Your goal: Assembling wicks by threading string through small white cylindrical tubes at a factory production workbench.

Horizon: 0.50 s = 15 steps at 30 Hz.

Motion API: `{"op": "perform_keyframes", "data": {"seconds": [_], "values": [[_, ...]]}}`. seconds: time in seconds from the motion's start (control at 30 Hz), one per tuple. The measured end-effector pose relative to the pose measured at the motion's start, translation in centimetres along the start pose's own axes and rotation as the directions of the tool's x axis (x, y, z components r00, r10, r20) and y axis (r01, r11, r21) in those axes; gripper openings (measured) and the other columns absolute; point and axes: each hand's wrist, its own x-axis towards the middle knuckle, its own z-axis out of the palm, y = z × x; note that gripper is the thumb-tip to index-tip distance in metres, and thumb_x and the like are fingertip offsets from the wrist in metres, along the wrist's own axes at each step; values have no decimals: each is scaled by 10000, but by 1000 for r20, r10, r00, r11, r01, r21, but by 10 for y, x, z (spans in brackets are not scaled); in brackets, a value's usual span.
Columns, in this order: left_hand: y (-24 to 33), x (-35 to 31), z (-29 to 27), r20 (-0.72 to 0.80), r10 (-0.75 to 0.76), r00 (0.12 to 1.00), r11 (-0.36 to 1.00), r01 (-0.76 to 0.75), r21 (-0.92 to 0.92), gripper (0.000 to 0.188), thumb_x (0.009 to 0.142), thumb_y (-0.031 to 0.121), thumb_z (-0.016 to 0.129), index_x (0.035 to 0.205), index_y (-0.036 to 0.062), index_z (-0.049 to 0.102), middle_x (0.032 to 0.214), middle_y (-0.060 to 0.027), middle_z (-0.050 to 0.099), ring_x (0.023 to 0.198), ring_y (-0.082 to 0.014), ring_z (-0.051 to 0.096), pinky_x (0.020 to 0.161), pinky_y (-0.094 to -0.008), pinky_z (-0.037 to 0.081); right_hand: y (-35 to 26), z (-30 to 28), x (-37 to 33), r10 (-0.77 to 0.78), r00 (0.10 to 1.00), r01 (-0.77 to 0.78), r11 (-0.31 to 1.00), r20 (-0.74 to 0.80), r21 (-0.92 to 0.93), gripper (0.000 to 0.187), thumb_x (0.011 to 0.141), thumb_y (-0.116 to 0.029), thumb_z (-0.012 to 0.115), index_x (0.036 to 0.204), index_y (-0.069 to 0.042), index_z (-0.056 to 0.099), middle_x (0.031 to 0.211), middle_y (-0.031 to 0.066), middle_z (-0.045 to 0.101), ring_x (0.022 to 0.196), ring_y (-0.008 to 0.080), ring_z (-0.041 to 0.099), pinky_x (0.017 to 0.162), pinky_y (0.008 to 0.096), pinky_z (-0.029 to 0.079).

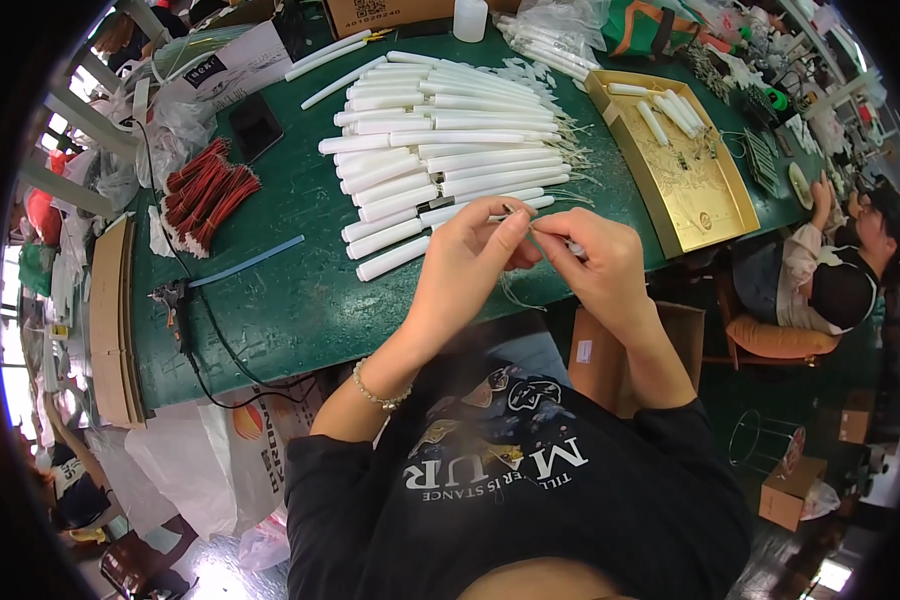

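Above the table's near edge my two hands meet, fingertips nearly touching. My left hand point(465, 262) is closed in a pinch on a thin pale wire. My right hand point(602, 262) pinches by the same spot; a small whitish piece shows between its fingers, too hidden to name. A loose end of thin wire point(511, 290) hangs below the fingers. Just beyond my hands lies a large stack of white tubes point(450, 135), side by side, with thin wires trailing from their right ends. One tube near my left hand has a dark band point(436, 204).
On the green table point(270, 320), red-black wire bundles point(210, 195), a dark tablet-like slab point(256, 128) and a glue gun point(175, 300) with its cable lie left. A gold box lid point(705, 205) holding white tubes sits right. A seated person point(820, 270) works further right.
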Motion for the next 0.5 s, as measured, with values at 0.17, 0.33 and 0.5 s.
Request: {"op": "perform_keyframes", "data": {"seconds": [0.17, 0.33, 0.5], "values": [[-6, 1, -7, -104, 63, 993, 990, -48, 135, 178, 833, 153, 521, 841, -22, 552, 718, -56, 575, 629, -99, 549, 588, -213, 459, -9, 2, -1, 66, 998, -68, 991, 23, 115, 92, 743, -39, 580, 830, -11, 569, 716, 41, 566, 610, 76, 519, 527, 193, 400], [-6, 1, -6, -143, -8, 990, 988, -14, -151, 159, 823, 151, 536, 788, -2, 566, 690, -44, 565, 600, -92, 541, 581, -215, 463, 0, -1, -7, 276, 926, -359, 854, 257, 377, 218, 827, -67, 448, 1036, -4, 465, 739, 27, 509, 614, 68, 454, 554, 186, 372], [-10, 3, -6, -171, -6, 985, 981, -27, -192, 173, 821, 178, 541, 782, 12, 570, 692, -33, 567, 623, -78, 531, 543, -196, 426, -1, 5, -6, 235, 913, -388, 751, 333, 535, 314, 838, -60, 417, 1145, -8, 376, 726, 27, 500, 627, 73, 449, 573, 190, 372]]}}
